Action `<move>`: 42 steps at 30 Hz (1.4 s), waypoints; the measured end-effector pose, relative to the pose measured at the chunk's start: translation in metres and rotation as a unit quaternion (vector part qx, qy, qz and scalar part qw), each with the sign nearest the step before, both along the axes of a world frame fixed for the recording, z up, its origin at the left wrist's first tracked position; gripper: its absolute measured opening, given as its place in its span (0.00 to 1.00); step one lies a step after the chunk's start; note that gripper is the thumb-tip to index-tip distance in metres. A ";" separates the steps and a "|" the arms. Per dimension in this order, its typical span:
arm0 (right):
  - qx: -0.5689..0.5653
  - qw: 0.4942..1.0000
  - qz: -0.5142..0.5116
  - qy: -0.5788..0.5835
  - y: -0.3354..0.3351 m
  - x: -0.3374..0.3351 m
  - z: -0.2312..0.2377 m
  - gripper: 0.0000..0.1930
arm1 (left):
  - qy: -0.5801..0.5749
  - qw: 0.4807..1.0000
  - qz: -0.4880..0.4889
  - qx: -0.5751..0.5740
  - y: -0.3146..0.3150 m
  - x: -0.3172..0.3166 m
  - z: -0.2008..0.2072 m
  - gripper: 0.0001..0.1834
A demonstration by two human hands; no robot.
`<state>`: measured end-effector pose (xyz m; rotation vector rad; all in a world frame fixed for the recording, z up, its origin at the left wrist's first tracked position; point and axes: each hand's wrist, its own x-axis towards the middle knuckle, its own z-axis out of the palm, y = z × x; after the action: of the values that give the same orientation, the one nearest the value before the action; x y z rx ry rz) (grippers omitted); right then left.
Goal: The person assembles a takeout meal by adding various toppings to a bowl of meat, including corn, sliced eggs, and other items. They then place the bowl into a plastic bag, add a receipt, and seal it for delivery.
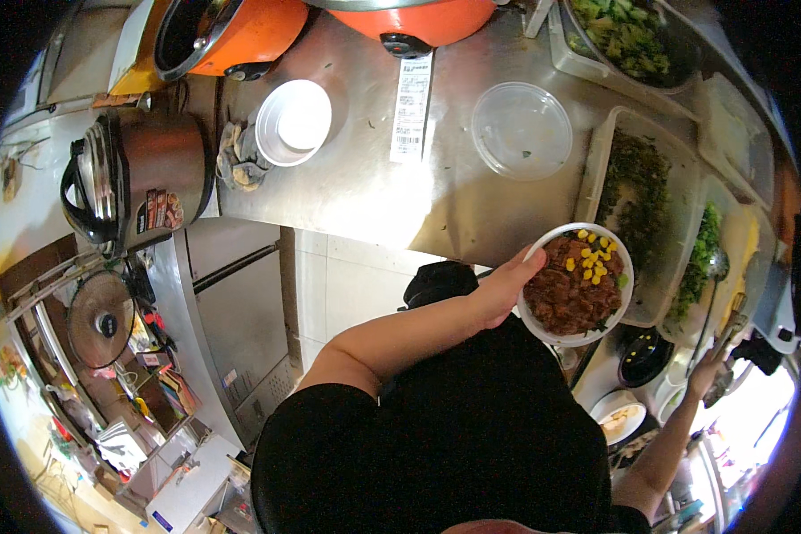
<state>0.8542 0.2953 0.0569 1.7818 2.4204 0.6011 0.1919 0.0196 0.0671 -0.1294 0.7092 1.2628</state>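
Observation:
My left hand (505,289) grips the side of a round white bowl (556,336), with the thumb over its rim. Dark brown chopped meat (556,294) fills the bowl, and yellow corn kernels (594,258) lie on top toward the far side. Bits of green show at the bowl's edge. Far out to the right, my right hand (707,376) is closed around a metal utensil (732,331), its kind unclear near the picture's rim. Beside that hand, a ladle (719,264) rests over a tub of chopped greens (696,280).
A clear round lid (522,131), a paper slip (411,111) and white bowls (294,123) lie on the steel counter (356,187). Orange cookers (258,40) stand behind, a pressure cooker (151,178) at left. Right are a tub of dark greens (636,191) and a black corn bowl (643,356).

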 end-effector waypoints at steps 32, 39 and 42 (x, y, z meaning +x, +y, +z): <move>0.210 0.734 -0.508 0.400 -0.462 -0.227 0.238 0.21 | 0.051 0.958 -0.262 0.109 0.024 -0.033 0.108 0.38; 0.080 0.610 -0.684 0.391 -0.555 -0.296 0.240 0.22 | 0.065 0.924 -0.353 0.135 0.053 -0.063 0.125 0.40; 0.065 0.559 -0.746 0.355 -0.572 -0.325 0.216 0.21 | 0.028 0.914 -0.387 0.118 0.062 -0.070 0.128 0.39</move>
<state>0.5287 -0.2768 0.2727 3.4328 0.0313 -0.2586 0.1214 0.0817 0.1951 0.3627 0.5616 0.5744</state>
